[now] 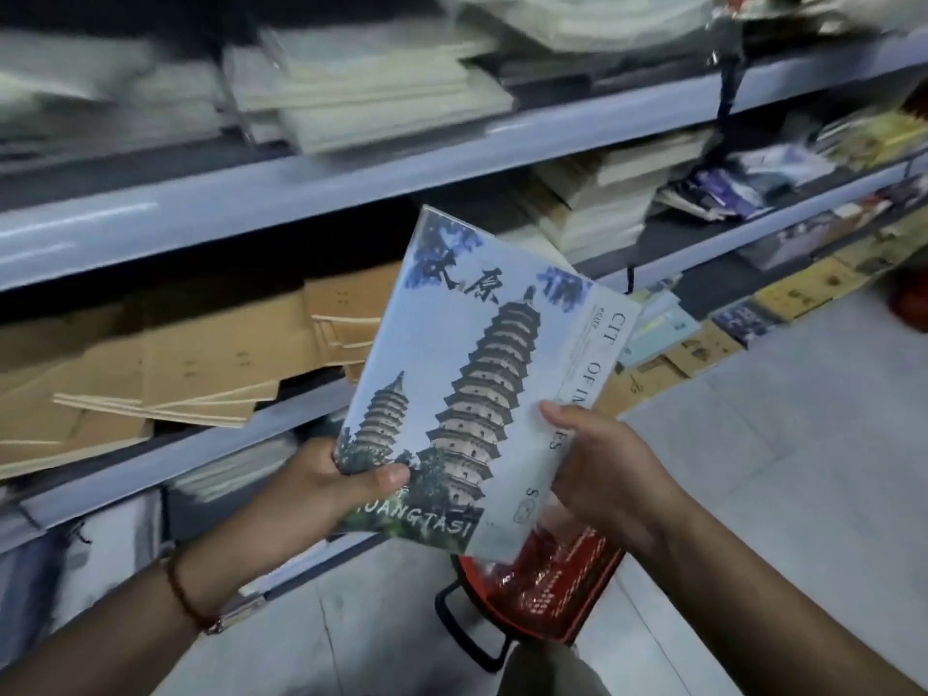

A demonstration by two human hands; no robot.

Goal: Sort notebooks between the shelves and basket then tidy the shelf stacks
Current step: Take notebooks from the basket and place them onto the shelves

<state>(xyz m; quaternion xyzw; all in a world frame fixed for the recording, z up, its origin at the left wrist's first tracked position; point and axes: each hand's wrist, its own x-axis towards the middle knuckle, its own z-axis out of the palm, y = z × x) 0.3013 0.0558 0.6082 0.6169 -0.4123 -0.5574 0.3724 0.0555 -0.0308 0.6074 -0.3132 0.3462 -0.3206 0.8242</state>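
Observation:
A pale blue notebook (pixel 452 354) with two pagodas on its cover is held up in front of the shelves, tilted to the right. My left hand (pixel 331 479) grips its lower left corner, thumb across the cover. My right hand (pixel 607 474) holds its right edge, where a white band with printed letters runs down the cover. Below the notebook a red basket (pixel 547 585) with black handles stands on the floor, partly hidden by the notebook and my right hand. The grey metal shelves (pixel 281 193) carry stacks of notebooks.
Brown kraft notebooks (pixel 165 379) lie loosely piled on the middle shelf at left. Pale notebooks (pixel 371 92) fill the top shelf; a tall stack (pixel 602 203) sits further right. Yellow and brown notebooks (pixel 743 319) line the lowest shelf edge. Pale tiled floor (pixel 783 444) spreads at right.

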